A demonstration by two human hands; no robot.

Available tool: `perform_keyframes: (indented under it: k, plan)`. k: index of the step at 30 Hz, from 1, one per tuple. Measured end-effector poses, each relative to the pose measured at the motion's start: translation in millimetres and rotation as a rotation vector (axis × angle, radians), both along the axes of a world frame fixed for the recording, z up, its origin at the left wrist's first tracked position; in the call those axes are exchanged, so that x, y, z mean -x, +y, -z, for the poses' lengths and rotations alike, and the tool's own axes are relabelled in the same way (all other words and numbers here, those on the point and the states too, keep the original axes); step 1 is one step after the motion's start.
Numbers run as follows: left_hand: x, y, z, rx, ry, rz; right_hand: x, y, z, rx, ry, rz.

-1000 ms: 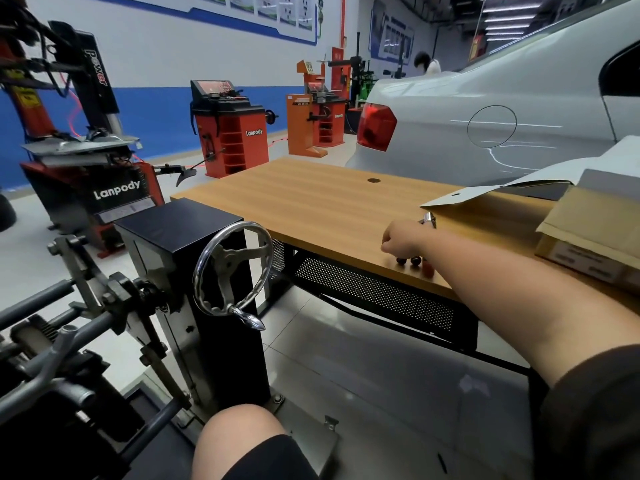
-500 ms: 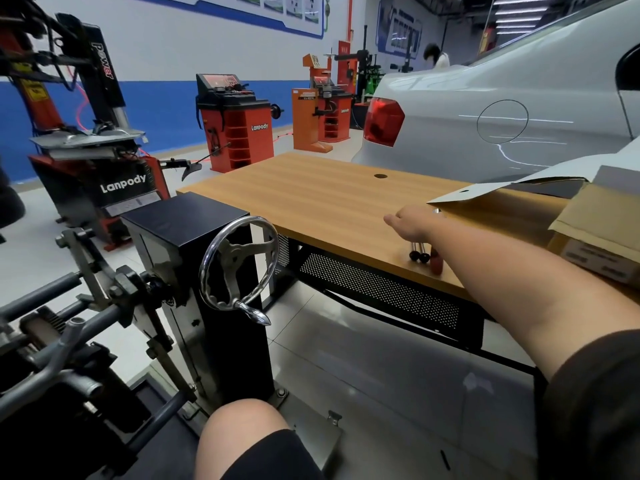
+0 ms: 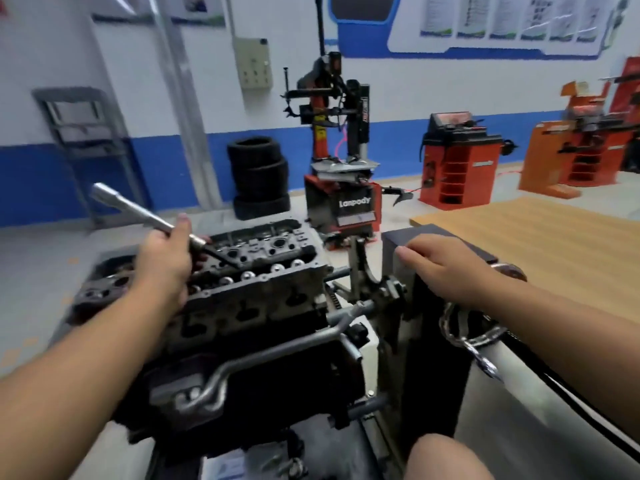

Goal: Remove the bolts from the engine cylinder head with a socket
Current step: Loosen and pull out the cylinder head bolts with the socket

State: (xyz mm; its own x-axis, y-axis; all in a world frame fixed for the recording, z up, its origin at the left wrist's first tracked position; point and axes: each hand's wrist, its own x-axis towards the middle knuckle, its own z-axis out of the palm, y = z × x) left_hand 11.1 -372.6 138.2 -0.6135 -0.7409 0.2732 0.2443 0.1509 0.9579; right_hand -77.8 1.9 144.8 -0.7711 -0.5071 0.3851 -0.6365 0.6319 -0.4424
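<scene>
Left hand [image 3: 162,268] gripping socket wrench [image 3: 145,216] over cylinder head [image 3: 256,271], right hand [image 3: 440,265] open, fingers relaxed, holding nothing

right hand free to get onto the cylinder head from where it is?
Probably yes. The right hand rests open on the black stand box, holding nothing, beside the cylinder head; only the left hand with the socket wrench is over it.
</scene>
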Motion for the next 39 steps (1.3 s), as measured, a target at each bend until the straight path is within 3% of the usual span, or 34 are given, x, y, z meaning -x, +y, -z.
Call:
perform_keyframes:
  k: [7, 11, 17, 25, 34, 39]
  plan:
    - [-36, -21, -38, 0.327, -0.095, 0.012, -73, -163, -91, 0.238, -0.027, -0.420]
    - [-49, -23, -53, 0.473, -0.115, 0.061, -84, -229, -126, 0.430, -0.158, -0.456]
    - [-54, -12, -48, 0.775, -0.299, 0.014, -90, -286, -137, 0.538, -0.444, -0.492]
    - [-47, -15, -32, 0.802, -0.313, 0.062, -81, -312, -110, 0.806, -0.697, -0.483]
    - [-44, -19, -25, 0.801, -0.312, 0.089, -72, -314, -98, 0.831, -0.749, -0.553]
    - [-48, -26, -8, 0.618, -0.303, 0.236, -67, -311, -100, 0.805, -0.832, -0.649]
